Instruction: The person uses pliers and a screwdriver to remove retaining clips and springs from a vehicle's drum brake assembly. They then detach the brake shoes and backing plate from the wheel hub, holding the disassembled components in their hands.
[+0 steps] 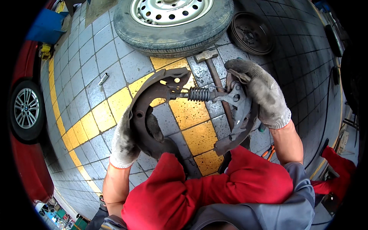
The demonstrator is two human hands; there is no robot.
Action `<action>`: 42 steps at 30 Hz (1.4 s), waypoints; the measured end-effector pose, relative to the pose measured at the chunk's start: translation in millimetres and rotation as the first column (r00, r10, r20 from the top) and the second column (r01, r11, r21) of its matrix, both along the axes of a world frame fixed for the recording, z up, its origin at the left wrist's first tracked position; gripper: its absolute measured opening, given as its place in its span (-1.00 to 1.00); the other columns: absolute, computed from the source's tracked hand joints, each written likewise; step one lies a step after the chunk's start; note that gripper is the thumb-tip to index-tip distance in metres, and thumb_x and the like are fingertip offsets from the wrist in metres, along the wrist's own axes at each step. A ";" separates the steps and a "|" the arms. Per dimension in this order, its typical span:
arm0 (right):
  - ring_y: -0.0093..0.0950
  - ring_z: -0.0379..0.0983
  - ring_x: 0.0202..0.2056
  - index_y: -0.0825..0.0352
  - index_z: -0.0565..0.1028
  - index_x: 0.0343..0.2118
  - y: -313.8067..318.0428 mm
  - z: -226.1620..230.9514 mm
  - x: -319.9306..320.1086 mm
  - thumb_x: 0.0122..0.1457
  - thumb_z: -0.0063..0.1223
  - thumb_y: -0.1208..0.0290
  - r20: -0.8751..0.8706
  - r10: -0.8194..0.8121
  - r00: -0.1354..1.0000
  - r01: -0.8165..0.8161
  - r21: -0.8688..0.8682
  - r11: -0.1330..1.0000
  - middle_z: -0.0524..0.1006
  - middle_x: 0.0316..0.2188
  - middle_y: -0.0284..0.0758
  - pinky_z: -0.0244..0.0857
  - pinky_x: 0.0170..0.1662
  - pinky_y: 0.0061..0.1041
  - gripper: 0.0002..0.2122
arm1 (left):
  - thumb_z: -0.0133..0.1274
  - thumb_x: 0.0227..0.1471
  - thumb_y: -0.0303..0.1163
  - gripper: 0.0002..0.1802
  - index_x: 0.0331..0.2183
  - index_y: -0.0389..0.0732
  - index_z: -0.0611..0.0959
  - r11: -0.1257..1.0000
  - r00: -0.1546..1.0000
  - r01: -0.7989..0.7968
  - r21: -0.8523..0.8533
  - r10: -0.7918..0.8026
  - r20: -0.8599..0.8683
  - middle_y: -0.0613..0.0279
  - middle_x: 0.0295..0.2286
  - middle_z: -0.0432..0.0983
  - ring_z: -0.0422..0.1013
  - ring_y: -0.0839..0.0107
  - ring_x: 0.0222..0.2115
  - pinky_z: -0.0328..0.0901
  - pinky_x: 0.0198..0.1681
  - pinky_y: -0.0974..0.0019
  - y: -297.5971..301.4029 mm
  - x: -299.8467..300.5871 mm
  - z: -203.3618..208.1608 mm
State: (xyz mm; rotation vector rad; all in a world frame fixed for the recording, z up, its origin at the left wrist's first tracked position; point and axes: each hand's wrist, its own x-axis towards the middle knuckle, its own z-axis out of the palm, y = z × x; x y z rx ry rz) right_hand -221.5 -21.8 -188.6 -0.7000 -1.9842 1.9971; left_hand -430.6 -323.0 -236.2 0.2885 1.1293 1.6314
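Observation:
In front of my knees I hold a pair of curved brake shoes, joined near the top by an adjuster with a coil spring (199, 94). My left hand (124, 142), in a dirty white work glove, is closed around the outer edge of the left brake shoe (142, 105). Gloved likewise, my right hand (266, 92) grips the upper part of the right brake shoe (230, 143), which carries a grey metal lever (238, 100). The lower ends of the shoes are apart. Behind the assembly a hammer (206, 56) lies on the floor, its handle partly hidden.
A wheel with its tyre (172, 43) lies flat ahead, with nuts on its rim. Right of it is a rusty brake drum (252, 33). A small metal socket (103, 79) and orange-handled pliers (269, 152) are on the tiles. A red car (32, 168) stands at left.

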 end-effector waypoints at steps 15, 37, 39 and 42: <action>-0.18 0.58 -0.14 0.25 0.67 -0.27 2.8 5.3 -1.8 -0.19 0.39 0.28 -0.038 0.541 0.840 -0.216 0.892 0.398 0.63 -0.23 -0.27 0.45 0.04 -0.11 -0.65 | 0.51 -0.25 -0.51 -0.53 -0.23 -0.18 0.66 0.981 -0.227 -0.140 0.137 0.103 -0.969 0.06 -0.17 0.58 0.51 -0.03 -0.04 0.42 0.02 0.00 27.5 -36.3 3.0; -0.20 0.58 -0.20 0.30 0.60 -0.10 -8.1 -5.1 -3.1 -0.02 0.37 0.43 -0.168 0.396 0.903 -0.136 0.761 0.634 0.62 -0.22 -0.24 0.46 -0.04 -0.28 -0.64 | 0.38 -0.13 -0.65 -0.43 -0.02 -0.26 0.60 0.996 -0.091 -0.091 -0.007 -0.015 -0.996 -0.02 -0.11 0.58 0.55 0.02 -0.05 0.44 0.04 0.09 25.4 -40.6 7.7; -0.25 0.56 -0.05 0.33 0.51 0.10 -10.7 -13.8 3.5 0.10 0.40 0.38 -0.073 0.285 0.956 -0.179 0.625 0.760 0.56 -0.06 -0.19 0.44 0.05 -0.26 -0.51 | 0.36 -0.16 -0.64 -0.35 0.05 -0.29 0.59 0.976 0.135 -0.096 -0.197 -0.184 -0.974 0.00 -0.08 0.60 0.55 0.09 -0.04 0.43 0.05 0.16 28.3 -36.6 7.2; -0.33 0.50 0.05 0.36 0.44 0.18 -19.3 -26.7 9.0 0.12 0.43 0.39 0.161 0.193 0.968 -0.238 0.341 0.910 0.50 0.02 -0.16 0.41 0.12 -0.28 -0.43 | 0.36 -0.21 -0.62 -0.26 0.10 -0.31 0.55 0.944 0.532 -0.006 -0.331 -0.277 -0.800 0.05 -0.02 0.58 0.53 0.26 0.00 0.42 0.08 0.24 31.4 -26.4 7.8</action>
